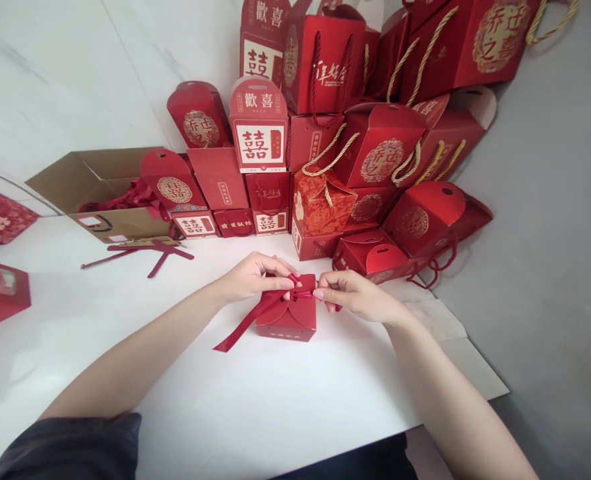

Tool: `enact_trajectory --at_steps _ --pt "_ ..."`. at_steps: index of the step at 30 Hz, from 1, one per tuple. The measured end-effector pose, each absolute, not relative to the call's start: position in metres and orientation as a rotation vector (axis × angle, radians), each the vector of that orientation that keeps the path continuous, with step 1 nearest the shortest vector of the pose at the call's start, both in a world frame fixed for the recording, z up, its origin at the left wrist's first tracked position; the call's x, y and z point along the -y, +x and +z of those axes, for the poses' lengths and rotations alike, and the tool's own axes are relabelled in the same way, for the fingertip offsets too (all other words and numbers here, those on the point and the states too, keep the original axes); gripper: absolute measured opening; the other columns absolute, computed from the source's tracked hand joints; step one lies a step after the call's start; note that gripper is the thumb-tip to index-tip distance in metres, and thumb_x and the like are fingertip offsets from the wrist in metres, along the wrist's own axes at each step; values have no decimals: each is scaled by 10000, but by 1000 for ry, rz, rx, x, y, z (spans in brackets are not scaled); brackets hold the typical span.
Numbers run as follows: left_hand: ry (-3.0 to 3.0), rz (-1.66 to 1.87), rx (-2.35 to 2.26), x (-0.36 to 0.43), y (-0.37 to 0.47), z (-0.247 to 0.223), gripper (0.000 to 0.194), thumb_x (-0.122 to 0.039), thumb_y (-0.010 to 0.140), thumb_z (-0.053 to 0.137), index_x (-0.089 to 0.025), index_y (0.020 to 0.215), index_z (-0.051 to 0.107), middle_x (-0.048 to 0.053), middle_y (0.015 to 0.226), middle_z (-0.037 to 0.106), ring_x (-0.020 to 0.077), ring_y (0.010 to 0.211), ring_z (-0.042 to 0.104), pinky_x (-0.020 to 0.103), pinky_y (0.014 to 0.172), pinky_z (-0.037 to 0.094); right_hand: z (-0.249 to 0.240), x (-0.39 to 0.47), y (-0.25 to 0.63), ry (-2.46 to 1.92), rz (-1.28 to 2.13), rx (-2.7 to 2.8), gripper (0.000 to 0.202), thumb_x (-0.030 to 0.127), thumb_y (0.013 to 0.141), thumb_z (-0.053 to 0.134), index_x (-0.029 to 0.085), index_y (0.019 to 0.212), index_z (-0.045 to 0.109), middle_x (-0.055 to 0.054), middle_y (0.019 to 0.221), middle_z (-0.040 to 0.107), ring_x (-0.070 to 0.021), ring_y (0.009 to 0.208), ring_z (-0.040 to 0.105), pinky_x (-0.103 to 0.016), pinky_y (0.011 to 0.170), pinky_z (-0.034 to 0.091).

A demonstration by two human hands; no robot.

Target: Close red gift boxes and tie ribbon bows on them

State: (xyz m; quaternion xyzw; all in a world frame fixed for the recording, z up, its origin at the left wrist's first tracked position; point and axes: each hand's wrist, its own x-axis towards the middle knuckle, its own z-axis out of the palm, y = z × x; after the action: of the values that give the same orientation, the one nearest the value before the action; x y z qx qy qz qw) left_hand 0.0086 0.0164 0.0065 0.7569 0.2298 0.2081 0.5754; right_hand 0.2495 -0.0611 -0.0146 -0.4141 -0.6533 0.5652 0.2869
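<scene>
A small red gift box (288, 325) stands upright on the white table, its curved top flaps folded together. Dark red ribbon (240, 332) runs through the top, with one long tail hanging out over the box's left front. At the left of the box top, my left hand (258, 277) pinches a loop of this ribbon between thumb and fingers. From the other side my right hand (348, 293) grips the ribbon close to the flaps, and a short end shows below its fingers. My fingers partly cover the knot area.
Stacked red gift boxes (270, 193) with cord handles rise behind my hands against the wall. Back left, an open cardboard box (120, 223) holds red ribbons, and loose ribbon strips (162, 257) lie before it. Another red box (0, 307) sits at the left edge.
</scene>
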Motion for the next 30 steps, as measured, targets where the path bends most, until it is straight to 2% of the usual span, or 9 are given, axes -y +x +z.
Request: enact_trajectory --at_steps 3,7,17,23,27,30 --pt "1752 504 -530 -16 9 3 183 -310 747 768 -132 787 772 111 777 727 230 1021 640 345 887 512 -15 61 249 -1115 1503 1751 406 560 857 593 182 721 531 37 617 529 -108 580 448 -267 599 333" --pt "1781 493 -518 -19 7 0 299 -263 662 828 -137 926 767 121 997 713 165 809 653 307 741 537 -16 61 248 -1112 1472 1775 409 554 864 587 180 708 532 32 624 542 -108 589 453 -269 610 335" --pt "1823 451 -498 -22 4 -6 340 -298 730 784 -129 1019 728 93 801 745 162 732 688 319 782 550 -15 61 247 -1111 1466 1785 405 550 868 582 182 704 550 23 632 549 -116 605 461 -271 621 336" --pt "1828 416 -540 -25 3 -6 417 -300 670 823 -113 1024 706 55 746 719 146 710 668 300 752 549 -9 62 251 -1086 1497 1773 397 520 874 593 173 683 562 22 616 561 -109 606 481 -267 637 369" --pt "1845 387 -543 -26 3 -6 440 -299 669 824 -114 1050 704 44 739 703 138 719 649 282 740 537 -1 67 264 -1024 1583 1672 303 444 834 678 164 725 632 9 631 588 -102 587 508 -254 585 400" --pt "1837 373 -533 -26 3 -6 428 -299 678 817 -109 1044 703 40 702 694 140 713 642 285 737 531 2 70 265 -957 1589 1563 219 391 786 740 178 826 709 -4 692 638 -101 576 539 -252 559 430"
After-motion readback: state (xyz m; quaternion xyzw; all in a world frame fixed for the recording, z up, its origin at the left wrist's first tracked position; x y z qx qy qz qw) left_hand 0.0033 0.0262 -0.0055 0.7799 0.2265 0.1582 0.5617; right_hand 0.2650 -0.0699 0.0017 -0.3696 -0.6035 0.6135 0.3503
